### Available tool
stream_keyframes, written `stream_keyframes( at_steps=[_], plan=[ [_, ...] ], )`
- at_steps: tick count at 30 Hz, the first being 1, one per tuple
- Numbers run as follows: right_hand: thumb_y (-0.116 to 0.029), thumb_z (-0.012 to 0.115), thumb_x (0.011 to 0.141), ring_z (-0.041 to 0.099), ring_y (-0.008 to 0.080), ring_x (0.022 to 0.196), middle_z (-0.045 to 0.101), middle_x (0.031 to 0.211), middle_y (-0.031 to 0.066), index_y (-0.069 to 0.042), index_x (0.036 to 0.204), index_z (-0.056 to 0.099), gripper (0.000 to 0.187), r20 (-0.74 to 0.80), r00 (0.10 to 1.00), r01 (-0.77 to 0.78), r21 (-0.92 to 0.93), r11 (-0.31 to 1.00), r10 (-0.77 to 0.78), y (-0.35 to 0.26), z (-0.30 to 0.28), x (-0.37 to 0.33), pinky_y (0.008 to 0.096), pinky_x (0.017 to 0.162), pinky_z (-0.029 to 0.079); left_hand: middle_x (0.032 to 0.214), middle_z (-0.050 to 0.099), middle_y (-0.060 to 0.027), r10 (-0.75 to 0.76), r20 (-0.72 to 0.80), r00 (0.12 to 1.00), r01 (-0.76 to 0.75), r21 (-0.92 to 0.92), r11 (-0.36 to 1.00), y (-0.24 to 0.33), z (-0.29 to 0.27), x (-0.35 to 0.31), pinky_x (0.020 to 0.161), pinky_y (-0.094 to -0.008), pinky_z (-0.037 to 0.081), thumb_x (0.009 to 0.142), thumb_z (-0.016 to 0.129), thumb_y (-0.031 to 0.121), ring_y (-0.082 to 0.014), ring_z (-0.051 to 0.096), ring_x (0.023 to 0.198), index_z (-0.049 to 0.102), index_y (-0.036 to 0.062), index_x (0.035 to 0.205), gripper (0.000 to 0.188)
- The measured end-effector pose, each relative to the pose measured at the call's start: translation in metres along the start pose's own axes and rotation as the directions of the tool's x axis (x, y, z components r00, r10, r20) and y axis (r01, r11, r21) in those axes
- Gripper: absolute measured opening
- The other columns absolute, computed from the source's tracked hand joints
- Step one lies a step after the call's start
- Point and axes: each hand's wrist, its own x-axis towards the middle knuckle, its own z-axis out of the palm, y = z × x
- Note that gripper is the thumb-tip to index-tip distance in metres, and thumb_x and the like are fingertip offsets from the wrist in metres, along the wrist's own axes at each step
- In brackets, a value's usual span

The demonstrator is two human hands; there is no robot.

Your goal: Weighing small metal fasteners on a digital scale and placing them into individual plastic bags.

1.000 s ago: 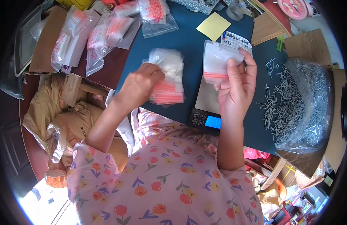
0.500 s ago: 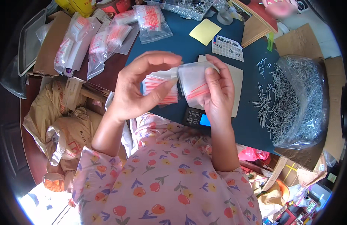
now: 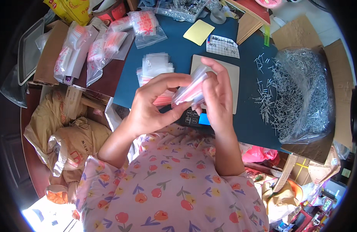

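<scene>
A small bundle of clear zip bags (image 3: 191,89) with red stripes is between my hands, tilted and bent. My left hand (image 3: 149,104) pinches its left side between thumb and fingers. My right hand (image 3: 218,96) grips the right side, its thumb across the front and its fingers partly hidden behind. Beyond my left hand lies a fanned stack of similar zip bags (image 3: 155,65), partly covered by that hand. Under and behind my right hand is a flat scale with a pale weighing plate (image 3: 229,83), a black button panel (image 3: 190,117) and a lit blue display (image 3: 204,119).
On the right, an open cardboard box holds a clear plastic liner full of metal screws (image 3: 302,96); loose screws (image 3: 265,104) lie beside it. A yellow paper pad (image 3: 199,32), a label sheet (image 3: 223,47) and a tray of hardware (image 3: 182,9) stand farther back. Packed bags (image 3: 105,46) lie left.
My hands have come closer together, and the bag bundle, flat before, is now bent and tilted. The left hand has closed onto it. The whole view has shifted slightly.
</scene>
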Motion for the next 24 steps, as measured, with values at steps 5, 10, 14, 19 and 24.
stream_keyframes(
  at_steps=[5, 10, 14, 19, 24],
  plan=[
    [-0.01, 0.067, 0.085, 0.057, 0.0081, 0.074, 0.054, 0.093, 0.0059, -0.004, 0.133, 0.036, 0.058, 0.048, 0.997, 0.058, 0.019, 0.998, -0.059, 0.005, 0.0, -0.003, 0.0188, 0.049, 0.044, 0.112, 0.061, -0.0102, -0.261, 0.062, 0.963, 0.258, -0.489, 0.834, -0.002, 0.003, -0.007, 0.086, -0.03, 0.048, 0.076, 0.068, -0.002, -0.0147, 0.059, 0.1, 0.051, -0.0033, 0.12, 0.047],
    [-0.005, 0.066, 0.085, 0.056, 0.0071, 0.081, 0.054, 0.095, 0.0051, -0.002, 0.131, 0.039, 0.054, 0.054, 0.998, 0.026, 0.025, 0.999, -0.027, 0.004, -0.003, -0.005, 0.0185, 0.061, 0.046, 0.11, 0.06, -0.0107, -0.327, 0.052, 0.944, 0.291, -0.603, 0.743, -0.001, 0.005, -0.007, 0.083, -0.0276, 0.048, 0.081, 0.065, -0.003, -0.0138, 0.059, 0.098, 0.05, -0.0038, 0.12, 0.042],
    [-0.001, 0.061, 0.086, 0.055, 0.0069, 0.085, 0.055, 0.099, 0.006, 0.0, 0.13, 0.041, 0.048, 0.046, 0.998, 0.051, -0.051, 0.997, -0.049, -0.001, -0.003, -0.009, 0.0187, 0.072, 0.044, 0.106, 0.062, -0.0097, -0.406, 0.023, 0.914, 0.295, -0.726, 0.621, -0.006, 0.004, -0.012, 0.081, -0.025, 0.048, 0.085, 0.061, -0.002, -0.0117, 0.06, 0.095, 0.053, -0.0043, 0.116, 0.032],
    [0.0, 0.057, 0.088, 0.054, 0.0072, 0.088, 0.056, 0.103, 0.0068, 0.001, 0.132, 0.041, 0.046, 0.008, 0.997, 0.073, 0.023, 0.997, -0.074, 0.005, -0.001, -0.015, 0.0197, 0.076, 0.043, 0.097, 0.066, -0.0068, -0.579, -0.103, 0.809, 0.218, -0.861, 0.459, -0.011, 0.01, -0.01, 0.08, -0.0251, 0.049, 0.089, 0.058, 0.005, -0.0107, 0.062, 0.087, 0.06, -0.0012, 0.107, 0.02],
    [-0.001, 0.054, 0.091, 0.05, 0.001, 0.082, 0.055, 0.102, 0.0021, 0.003, 0.123, 0.046, 0.034, 0.166, 0.969, -0.162, -0.124, 0.979, 0.182, 0.031, -0.006, -0.039, 0.017, 0.065, 0.041, 0.099, 0.065, -0.0088, -0.626, 0.026, 0.779, 0.304, -0.89, 0.341, -0.016, 0.003, -0.025, 0.08, -0.0266, 0.049, 0.09, 0.056, 0.009, -0.0126, 0.062, 0.086, 0.057, 0.0002, 0.104, 0.017]
  ],
)
